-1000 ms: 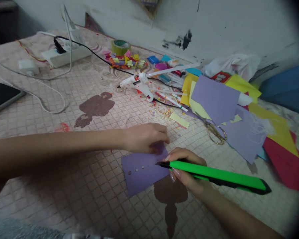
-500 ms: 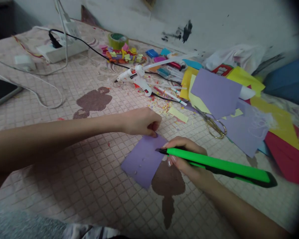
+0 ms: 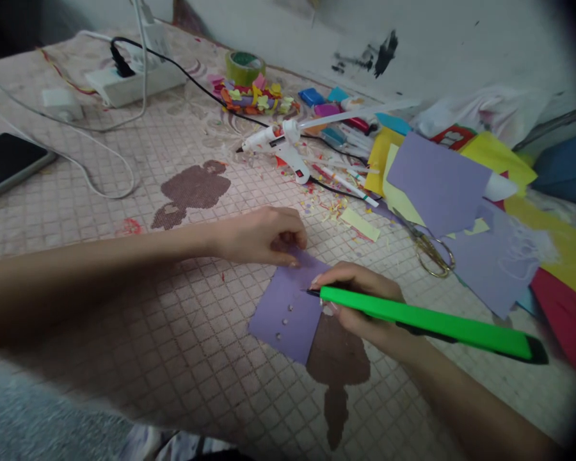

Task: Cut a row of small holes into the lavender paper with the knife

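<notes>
Nearest, a lilac card [image 3: 283, 320] lies flat on the pink gridded bedspread [image 3: 196, 365], a few small pale dots in a line on it. The left hand [image 3: 259, 237] is curled over the card's far edge, fingertips pressing down on it. The right hand [image 3: 360, 301] is clenched around a green craft knife [image 3: 422, 322], its black tip just over the card's right side. Farther off, brass scissors [image 3: 429, 253] lie beside loose coloured paper sheets [image 3: 436, 182] — a white glue gun [image 3: 278, 150] sits among paper shavings to the left of them — and beyond are a roll of tape [image 3: 244, 67] and a power strip [image 3: 134, 83].
</notes>
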`<state>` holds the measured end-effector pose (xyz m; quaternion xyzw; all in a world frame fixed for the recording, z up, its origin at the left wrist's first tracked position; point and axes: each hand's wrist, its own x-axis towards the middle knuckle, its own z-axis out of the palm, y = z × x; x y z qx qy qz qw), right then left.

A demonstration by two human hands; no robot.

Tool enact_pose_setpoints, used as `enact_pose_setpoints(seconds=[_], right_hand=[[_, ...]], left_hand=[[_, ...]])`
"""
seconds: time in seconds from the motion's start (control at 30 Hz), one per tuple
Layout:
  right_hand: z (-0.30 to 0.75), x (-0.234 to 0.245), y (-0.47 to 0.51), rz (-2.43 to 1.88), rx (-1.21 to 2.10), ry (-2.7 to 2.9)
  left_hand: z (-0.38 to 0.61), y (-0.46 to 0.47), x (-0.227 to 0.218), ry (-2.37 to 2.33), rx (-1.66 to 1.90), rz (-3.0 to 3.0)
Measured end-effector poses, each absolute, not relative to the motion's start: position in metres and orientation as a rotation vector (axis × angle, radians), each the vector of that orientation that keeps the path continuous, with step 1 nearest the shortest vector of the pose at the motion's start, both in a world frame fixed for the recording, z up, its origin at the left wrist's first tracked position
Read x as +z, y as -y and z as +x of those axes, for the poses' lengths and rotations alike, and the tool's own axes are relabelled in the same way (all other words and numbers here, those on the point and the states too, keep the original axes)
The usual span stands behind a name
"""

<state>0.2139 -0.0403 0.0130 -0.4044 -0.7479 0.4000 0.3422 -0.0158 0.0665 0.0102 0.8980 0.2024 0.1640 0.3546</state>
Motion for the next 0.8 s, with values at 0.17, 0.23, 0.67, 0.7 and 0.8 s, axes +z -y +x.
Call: enact_pose_setpoints(seconds=[0.17,0.23,0.67,0.7,0.8], right_hand=[[0.211,0.010,0.035,-0.988,1.006,1.982],[0.212,0.007,0.035,-0.985,1.026,1.987],[0.219,-0.005,0.039,-0.977,1.066,2.004],[0.219,-0.005,0.038,-0.971,1.074,2.008],[0.219,-0.003,0.038,-0.961,1.093,2.009]], left_hand=[[-0.018,-0.059,0.002,-0.458,0.447,2.357],[-0.017,-0.055,0.001,-0.462,0.445,2.370],[-0.016,-0.050,-0.004,-0.476,0.488,2.439],[-0.016,-0.049,-0.004,-0.479,0.492,2.439],[-0.016,-0.049,-0.004,-0.490,0.490,2.432]])
